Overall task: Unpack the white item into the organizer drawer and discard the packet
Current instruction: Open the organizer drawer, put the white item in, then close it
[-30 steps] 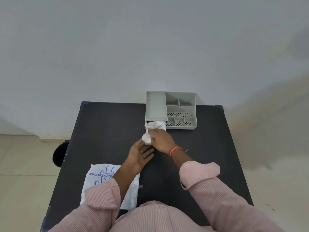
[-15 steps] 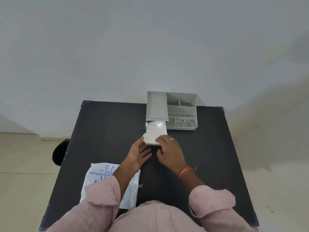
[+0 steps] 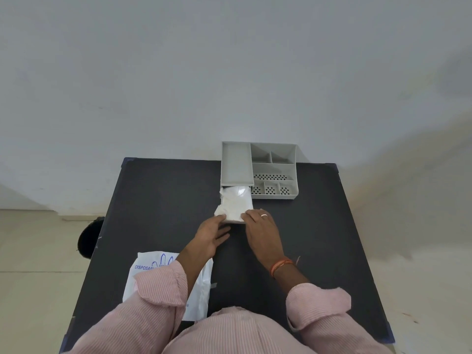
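Head view, reading left to right. A dark round object [image 3: 89, 237], unclear in kind, sits on the floor beside the desk [image 3: 153, 200]. The packet [image 3: 143, 277], a flat white bag with blue print, lies at the desk's near left edge, partly under the left sleeve; it looks thin, limp and very light, so a pinch at any free corner should lift it. The left hand [image 3: 209, 238] rests with fingers loosely spread, its tips touching the near left corner of the drawer [image 3: 233, 221] and the overhanging fold of the white item [image 3: 236, 204]. That item is a crumpled, translucent white wad filling the pulled-out drawer; it appears soft, compressible and springy, likely to puff above the rim, so pressing it flat from above suits it better than gripping. The right hand [image 3: 261, 226], wearing a ring, lies flat with its grip unclenched at the drawer's near right corner, holding nothing. The grey organizer [image 3: 274, 169] stands at the far edge.
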